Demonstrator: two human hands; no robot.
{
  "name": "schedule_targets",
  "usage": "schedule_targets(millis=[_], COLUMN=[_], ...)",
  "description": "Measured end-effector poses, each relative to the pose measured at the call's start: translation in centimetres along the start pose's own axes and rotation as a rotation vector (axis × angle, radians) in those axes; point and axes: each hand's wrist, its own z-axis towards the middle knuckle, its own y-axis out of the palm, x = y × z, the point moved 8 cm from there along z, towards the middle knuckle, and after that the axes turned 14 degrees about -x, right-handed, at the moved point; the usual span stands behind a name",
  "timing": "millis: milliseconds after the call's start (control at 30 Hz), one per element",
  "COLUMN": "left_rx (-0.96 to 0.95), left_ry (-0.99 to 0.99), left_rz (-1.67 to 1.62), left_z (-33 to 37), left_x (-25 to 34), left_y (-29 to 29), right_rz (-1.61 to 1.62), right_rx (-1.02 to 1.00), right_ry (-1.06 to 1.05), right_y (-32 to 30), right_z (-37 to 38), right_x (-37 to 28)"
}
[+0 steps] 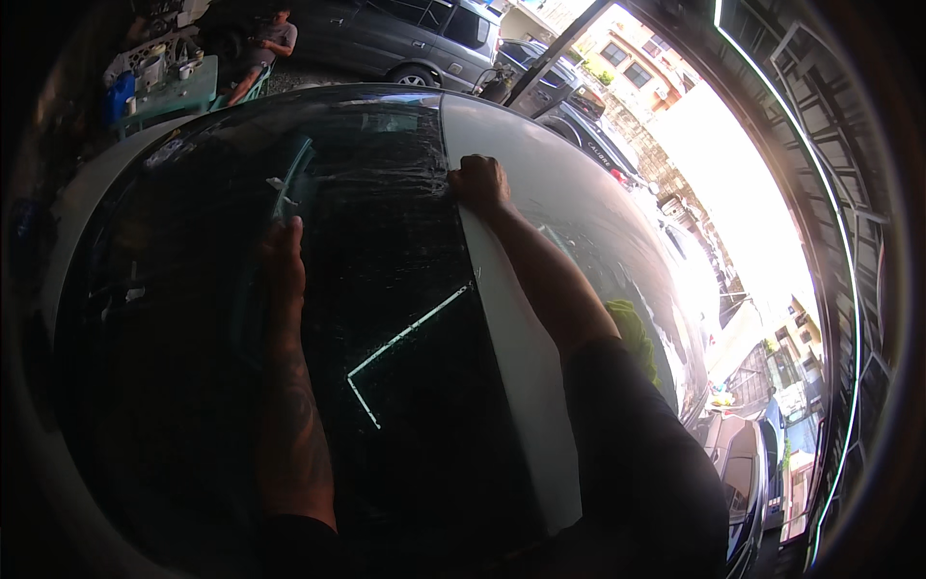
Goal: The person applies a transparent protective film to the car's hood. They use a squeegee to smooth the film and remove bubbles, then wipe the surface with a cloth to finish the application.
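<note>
Dark car glass point(405, 328) spreads beneath both my arms, with wet-looking streaks near its far part. My right hand point(480, 181) is closed in a fist at the seam between the glass and a pale car body panel point(511, 338). Whatever its fingers may hold is too small or hidden to make out. Over the left part of the glass is my left hand point(285, 253), its thumb side showing and its fingers lost in shadow. A bright bent line, seemingly a lamp's reflection, crosses the glass between my forearms.
A yellow-green cloth point(632, 338) lies on the pale panel beside my right forearm. Beyond the car, a person point(275, 43) sits near a table point(178, 92) with containers. A dark van point(386, 39) and other parked vehicles stand farther off.
</note>
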Motion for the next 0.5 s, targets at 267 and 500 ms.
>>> schedule_targets(millis=[267,500], left_rx=[0.066,0.042], left_ry=[-0.064,-0.043], left_rz=[-0.105,-0.141], left_z=[0.5,0.3], left_x=[0.1,0.4], left_y=[-2.7,-1.5], right_rz=[0.086,0.093], right_rx=[-0.204,-0.086], right_ry=[-0.244,0.01], right_y=[-3.5,-0.6], right_z=[-16.6,-3.4], right_x=[-3.1,0.7])
